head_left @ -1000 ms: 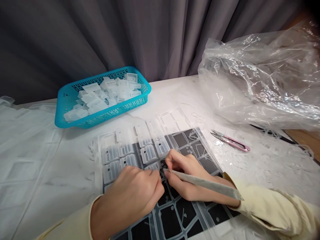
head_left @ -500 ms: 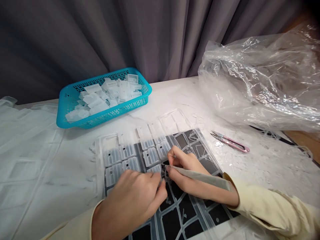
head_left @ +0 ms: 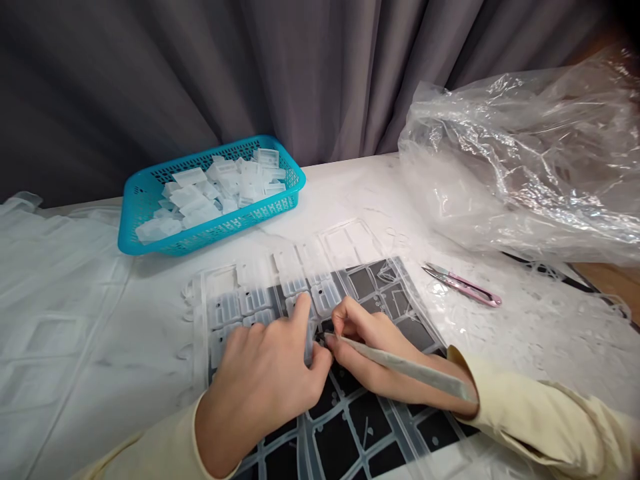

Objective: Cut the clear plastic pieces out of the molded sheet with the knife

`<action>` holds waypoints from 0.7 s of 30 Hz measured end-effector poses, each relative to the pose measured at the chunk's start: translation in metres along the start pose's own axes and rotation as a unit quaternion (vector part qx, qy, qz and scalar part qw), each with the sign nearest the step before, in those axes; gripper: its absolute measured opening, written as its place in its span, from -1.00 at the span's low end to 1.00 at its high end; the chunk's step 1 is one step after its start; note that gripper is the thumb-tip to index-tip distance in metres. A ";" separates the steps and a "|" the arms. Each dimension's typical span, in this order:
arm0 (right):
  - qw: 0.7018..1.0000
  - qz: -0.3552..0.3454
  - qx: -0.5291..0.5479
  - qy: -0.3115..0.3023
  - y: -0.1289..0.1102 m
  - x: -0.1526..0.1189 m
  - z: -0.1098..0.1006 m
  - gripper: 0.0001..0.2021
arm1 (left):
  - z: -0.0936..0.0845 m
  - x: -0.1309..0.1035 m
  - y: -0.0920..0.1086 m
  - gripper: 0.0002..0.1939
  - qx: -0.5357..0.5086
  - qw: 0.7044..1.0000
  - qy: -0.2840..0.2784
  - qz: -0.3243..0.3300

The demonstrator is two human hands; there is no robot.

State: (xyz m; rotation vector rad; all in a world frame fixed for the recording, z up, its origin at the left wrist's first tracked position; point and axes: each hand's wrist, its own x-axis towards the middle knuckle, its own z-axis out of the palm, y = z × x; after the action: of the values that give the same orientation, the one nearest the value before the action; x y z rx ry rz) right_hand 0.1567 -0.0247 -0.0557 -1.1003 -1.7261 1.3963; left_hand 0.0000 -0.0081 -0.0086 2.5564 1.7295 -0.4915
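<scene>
My left hand (head_left: 267, 363) reaches over a sheet of translucent, cloudy plastic moulded pieces (head_left: 327, 293). Its forefinger points away from me and its thumb bends inward. Between them stands one translucent piece (head_left: 309, 343), partly hidden by the fingers. My right hand (head_left: 367, 337) pinches a long, flat, grey tapered tool (head_left: 415, 365) that lies back along the wrist. The tool's narrow end is at the edge of the left hand's piece, close to the left thumb. A dark surface shows through the cut-out frame (head_left: 357, 407) around both hands.
A blue basket (head_left: 215, 231) full of loose translucent pieces stands at the back left. Pink-handled thread snips (head_left: 463, 285) lie on the right. Clear plastic bags (head_left: 525, 167) are heaped behind them, with plastic scraps (head_left: 560, 333) nearby. More moulded sheets (head_left: 55, 280) cover the left side.
My left forefinger has straightened and now lies forward along the piece. Both hands have shifted slightly, the right one a little to the left with the tool.
</scene>
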 end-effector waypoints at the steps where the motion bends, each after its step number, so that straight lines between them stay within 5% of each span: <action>1: 1.000 0.005 0.003 0.009 0.000 0.000 0.000 -0.84 | 0.001 -0.001 0.000 -0.74 0.007 1.000 0.012 0.011; 8: 0.999 0.024 0.002 0.022 0.000 0.001 0.002 -0.87 | 0.014 -0.006 0.001 -0.72 -0.008 0.991 0.119 0.066; 21: 0.999 0.033 -0.016 0.025 -0.002 0.003 0.001 -0.84 | 0.016 -0.012 0.000 -0.82 -0.063 0.991 0.081 0.086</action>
State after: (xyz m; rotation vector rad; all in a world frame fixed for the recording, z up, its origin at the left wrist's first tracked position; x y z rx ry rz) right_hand 0.1540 -0.0232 -0.0542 -1.2094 -1.6951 1.3738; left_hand -0.0083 -0.0219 -0.0207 2.6864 1.5089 -0.1668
